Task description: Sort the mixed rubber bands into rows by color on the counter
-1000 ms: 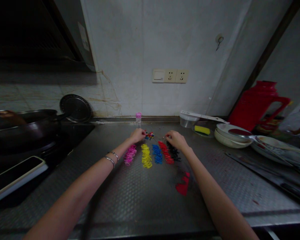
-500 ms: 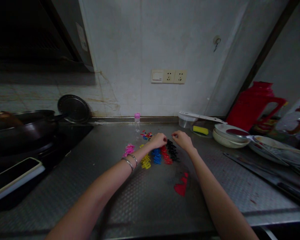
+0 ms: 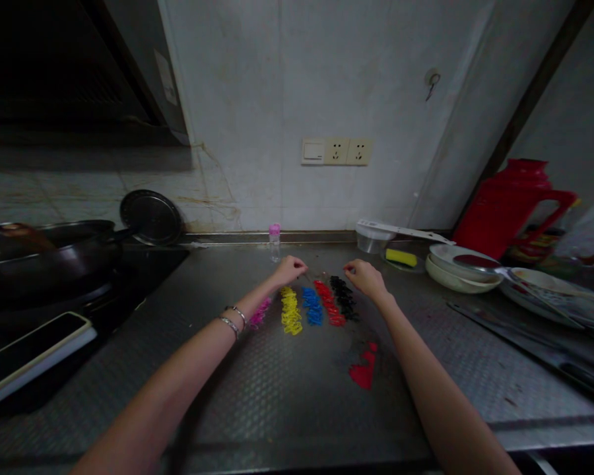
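Observation:
Small bands lie in colour groups on the metal counter (image 3: 257, 409): pink (image 3: 261, 313), yellow (image 3: 291, 311), blue (image 3: 312, 306), red (image 3: 330, 303) and black (image 3: 344, 298). Above the yellow and blue groups is my left hand (image 3: 291, 269), its fingers pinched together; anything between them is too small to make out. My right hand (image 3: 363, 276) is beside the top of the black group, thumb and forefinger closed, their content also too small to tell. Behind my left hand stands a clear bottle with a pink cap (image 3: 274, 243). A red cut-out shape (image 3: 363, 371) lies nearer the front.
On the left are a wok (image 3: 49, 254), a round lid (image 3: 151, 218) and a phone-like device (image 3: 34, 353). To the right stand a plastic tub (image 3: 371, 239), a yellow sponge (image 3: 400, 258), bowls (image 3: 458, 274), a knife (image 3: 525, 349) and a red thermos (image 3: 505, 211).
My left hand has moved left, from above the red group to above the yellow and blue groups. My right hand has barely moved. The view has shifted slightly.

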`<move>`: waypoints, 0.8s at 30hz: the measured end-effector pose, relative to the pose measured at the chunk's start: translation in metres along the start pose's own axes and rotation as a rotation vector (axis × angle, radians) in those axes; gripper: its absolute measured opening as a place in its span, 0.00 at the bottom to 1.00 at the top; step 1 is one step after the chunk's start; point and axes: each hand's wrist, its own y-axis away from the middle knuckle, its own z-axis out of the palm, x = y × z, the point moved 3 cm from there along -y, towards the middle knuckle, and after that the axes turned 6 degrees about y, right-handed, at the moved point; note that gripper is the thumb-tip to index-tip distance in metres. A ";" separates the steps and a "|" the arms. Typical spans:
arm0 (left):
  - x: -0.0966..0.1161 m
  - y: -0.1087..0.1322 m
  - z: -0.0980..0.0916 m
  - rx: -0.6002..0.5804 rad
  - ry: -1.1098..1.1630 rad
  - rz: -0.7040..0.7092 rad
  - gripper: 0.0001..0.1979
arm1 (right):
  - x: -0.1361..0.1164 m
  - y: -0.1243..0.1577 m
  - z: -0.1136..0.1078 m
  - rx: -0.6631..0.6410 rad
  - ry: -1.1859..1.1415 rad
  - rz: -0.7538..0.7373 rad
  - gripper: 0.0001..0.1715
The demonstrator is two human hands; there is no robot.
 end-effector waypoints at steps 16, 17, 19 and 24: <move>-0.071 0.054 -0.073 0.382 0.280 -0.305 0.22 | -0.018 0.000 0.001 -0.050 0.031 -0.091 0.14; -0.071 0.054 -0.073 0.381 0.283 -0.304 0.22 | -0.022 0.000 0.001 -0.047 0.026 -0.105 0.14; -0.072 0.055 -0.073 0.378 0.289 -0.302 0.22 | -0.031 -0.002 0.001 -0.047 0.011 -0.133 0.14; -0.074 0.055 -0.072 0.369 0.310 -0.288 0.22 | -0.054 -0.015 0.004 -0.089 0.003 -0.208 0.16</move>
